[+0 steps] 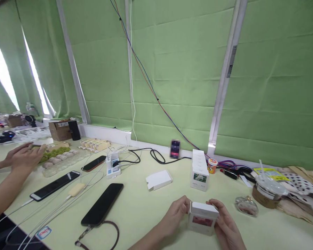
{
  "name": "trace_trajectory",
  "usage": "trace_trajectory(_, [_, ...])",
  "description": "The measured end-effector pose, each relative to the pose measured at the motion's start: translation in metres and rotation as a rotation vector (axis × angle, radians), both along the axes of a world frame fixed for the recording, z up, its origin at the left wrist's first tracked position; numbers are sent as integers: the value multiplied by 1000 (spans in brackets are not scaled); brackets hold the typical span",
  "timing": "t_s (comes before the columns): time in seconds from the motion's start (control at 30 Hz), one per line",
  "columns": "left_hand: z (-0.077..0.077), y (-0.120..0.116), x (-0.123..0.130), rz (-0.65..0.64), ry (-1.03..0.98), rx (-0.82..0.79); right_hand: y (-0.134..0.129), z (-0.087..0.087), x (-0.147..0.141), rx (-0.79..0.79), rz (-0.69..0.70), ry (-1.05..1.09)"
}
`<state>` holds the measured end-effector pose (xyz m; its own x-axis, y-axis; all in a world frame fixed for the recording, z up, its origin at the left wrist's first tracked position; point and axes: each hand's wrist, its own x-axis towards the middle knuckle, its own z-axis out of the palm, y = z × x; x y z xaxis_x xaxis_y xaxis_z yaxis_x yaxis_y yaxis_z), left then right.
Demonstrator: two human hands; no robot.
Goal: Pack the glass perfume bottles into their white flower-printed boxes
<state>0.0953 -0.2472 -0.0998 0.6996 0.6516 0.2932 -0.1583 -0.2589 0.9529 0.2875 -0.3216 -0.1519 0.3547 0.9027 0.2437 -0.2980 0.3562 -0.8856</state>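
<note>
White box [202, 222] in two-handed grip [176, 213] [224, 222]

Free table [138, 208] is left between the near phone [103, 205] and left hand [176, 212]; ahead, a gap is bounded by the lying box [159, 180] and box row [199, 173]; rightward, passage is narrowed by the jar [246, 207].

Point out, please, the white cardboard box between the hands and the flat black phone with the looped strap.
White cardboard box [202, 220]: head view, on its printed front face.
Flat black phone [103, 204]: head view, middle of its upper face.
</note>
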Motion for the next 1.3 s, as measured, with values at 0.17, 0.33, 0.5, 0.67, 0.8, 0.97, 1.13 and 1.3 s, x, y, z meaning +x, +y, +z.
trace_trajectory(0.17, [-6, -4, 7, 36, 11, -36, 0, 5, -7, -39, 154, 132])
trace_trajectory(0.33, [-10, 0, 6, 17, 23, -65, 0, 1, -9, -59, 171, 74])
trace_trajectory(0.5, [0, 4, -1, -32, 147, 6, -2, 1, -10, -137, 147, 165])
trace_trajectory(0.67, [11, 3, -8, 68, 278, 238, -6, 3, -9, -114, -15, -79])
trace_trajectory(0.8, [13, 3, -9, 105, 310, 281, -9, 3, -5, -47, -101, -356])
trace_trajectory(0.97, [13, 4, -9, 113, 296, 292, -7, -8, -6, 12, 6, -396])
trace_trajectory(1.13, [11, 8, -10, 112, 333, 302, 0, -22, 8, 66, -12, -578])
trace_trajectory(1.3, [5, 11, -11, 79, 316, 344, 2, -19, 22, 135, -70, -912])
